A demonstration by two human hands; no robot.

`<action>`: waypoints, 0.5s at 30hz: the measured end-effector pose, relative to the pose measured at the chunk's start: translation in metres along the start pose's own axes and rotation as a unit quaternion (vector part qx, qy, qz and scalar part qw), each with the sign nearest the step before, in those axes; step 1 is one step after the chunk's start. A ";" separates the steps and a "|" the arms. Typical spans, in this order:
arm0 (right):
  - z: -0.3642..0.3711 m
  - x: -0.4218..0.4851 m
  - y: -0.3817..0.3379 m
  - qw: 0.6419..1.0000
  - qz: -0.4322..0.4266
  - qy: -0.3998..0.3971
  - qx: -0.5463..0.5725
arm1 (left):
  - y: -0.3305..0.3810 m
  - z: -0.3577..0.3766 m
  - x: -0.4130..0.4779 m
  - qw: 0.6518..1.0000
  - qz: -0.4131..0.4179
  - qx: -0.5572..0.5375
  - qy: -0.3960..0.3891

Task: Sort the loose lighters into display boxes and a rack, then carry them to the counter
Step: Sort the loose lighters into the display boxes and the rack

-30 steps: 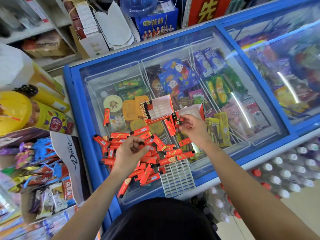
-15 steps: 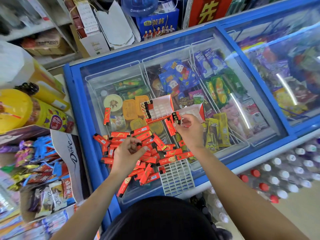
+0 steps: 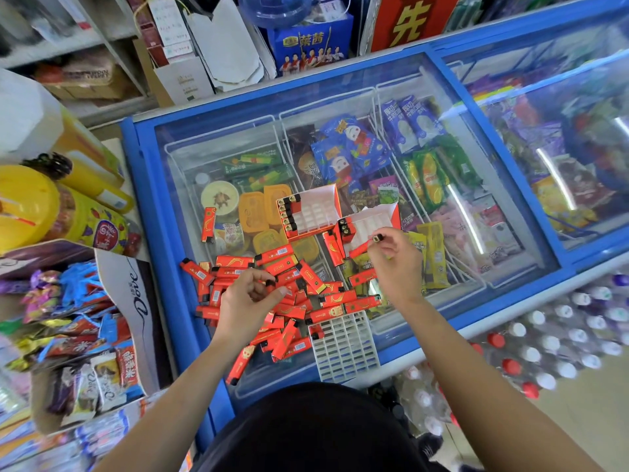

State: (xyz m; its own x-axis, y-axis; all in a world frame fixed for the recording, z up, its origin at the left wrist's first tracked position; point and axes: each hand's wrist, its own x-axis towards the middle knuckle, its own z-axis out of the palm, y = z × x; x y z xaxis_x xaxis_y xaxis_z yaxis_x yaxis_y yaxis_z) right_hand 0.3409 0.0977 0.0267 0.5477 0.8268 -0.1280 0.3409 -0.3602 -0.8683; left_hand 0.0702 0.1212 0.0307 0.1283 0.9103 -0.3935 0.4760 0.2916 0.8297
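Observation:
A pile of several loose red lighters (image 3: 289,301) lies on the freezer's glass lid (image 3: 340,137). My left hand (image 3: 246,303) sits over the pile, its fingers curled and pinching a lighter's dark top. My right hand (image 3: 396,264) pinches one red lighter (image 3: 367,245) by its black cap, just below the right display box (image 3: 372,224), which holds two lighters at its left end. The left display box (image 3: 309,212) has a row of lighters along its left side. A white plastic rack (image 3: 343,345) lies flat near the front edge. One lighter (image 3: 208,224) lies apart at the left.
The blue-framed freezer (image 3: 143,206) is full of ice creams under the glass. Snack displays and a Dove box (image 3: 132,294) crowd the left. Bottled drinks (image 3: 544,342) stand on the floor at the right. Cartons and shelves line the back.
My right hand has drawn back from the right box's left end and now holds a lighter just below the box. My left hand stays over the pile, fingers working at a lighter.

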 end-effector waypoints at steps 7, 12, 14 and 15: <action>0.001 0.002 -0.001 0.956 -0.082 -0.190 -0.206 | 0.001 0.000 -0.001 1.000 -0.003 -0.004 -0.002; 0.002 0.005 0.004 0.947 -0.065 -0.211 -0.235 | 0.002 -0.001 -0.004 1.000 -0.008 0.000 -0.004; 0.001 0.004 0.003 0.953 -0.055 -0.210 -0.212 | 0.002 -0.001 -0.003 1.000 -0.009 0.001 -0.006; 0.000 0.003 0.003 0.962 -0.038 -0.204 -0.179 | 0.002 -0.001 -0.003 1.000 -0.010 0.000 -0.007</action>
State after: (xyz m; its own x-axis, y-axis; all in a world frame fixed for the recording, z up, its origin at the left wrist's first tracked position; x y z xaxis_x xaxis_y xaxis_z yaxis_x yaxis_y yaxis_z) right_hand 0.3436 0.0995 0.0235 0.1902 0.9309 -0.3119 0.6500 -0.3575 -0.6706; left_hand 0.0700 0.1191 0.0337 0.1315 0.8997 -0.4162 0.4791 0.3099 0.8212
